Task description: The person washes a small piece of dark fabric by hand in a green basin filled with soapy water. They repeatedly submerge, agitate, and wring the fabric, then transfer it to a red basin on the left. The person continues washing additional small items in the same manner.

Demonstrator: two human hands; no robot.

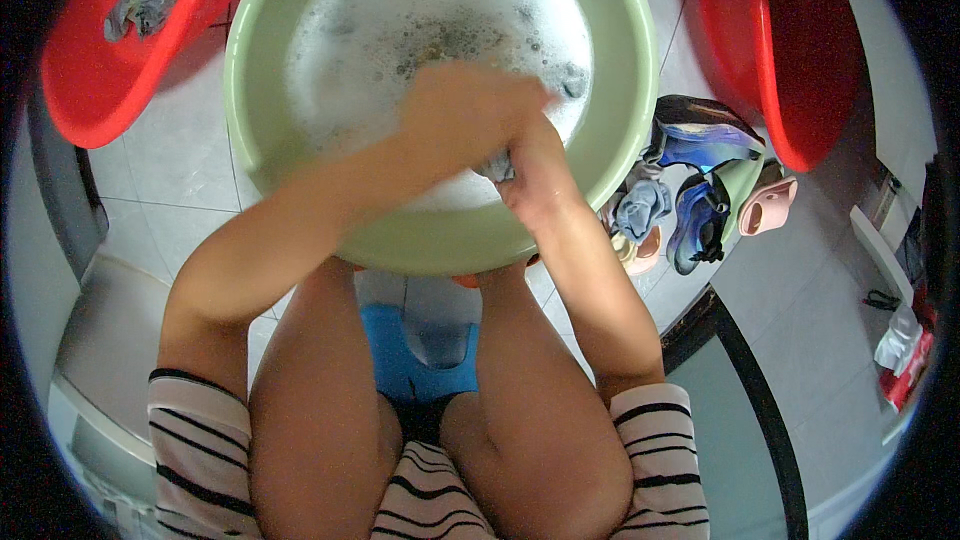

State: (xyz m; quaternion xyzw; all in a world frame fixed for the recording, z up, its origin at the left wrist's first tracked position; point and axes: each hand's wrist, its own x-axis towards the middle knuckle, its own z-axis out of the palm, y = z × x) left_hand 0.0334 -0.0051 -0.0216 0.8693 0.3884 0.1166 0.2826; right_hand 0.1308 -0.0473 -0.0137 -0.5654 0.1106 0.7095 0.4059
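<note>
A large pale green plastic basin (pixel 628 90) stands before me, holding sudsy water (pixel 360 45) with grey bubbles. Over its near half my two hands meet. My left hand (pixel 469 105), blurred, lies across the top of my right hand (pixel 536 172). Between them a small piece of grey wet cloth (pixel 497 166) shows, gripped by the right hand's fingers. The left hand's fingers are blurred, and whether they close on the cloth is not plain. Most of the cloth is hidden by the hands.
A red plastic basin (pixel 90 97) with a grey cloth (pixel 142 4) in it is at the upper left. Another red basin (pixel 763 52) stands upper right. Beside the green basin lie blue-black sneakers (pixel 697 217), crumpled blue cloth (pixel 643 208) and a pink slipper (pixel 769 206) on the tiled floor.
</note>
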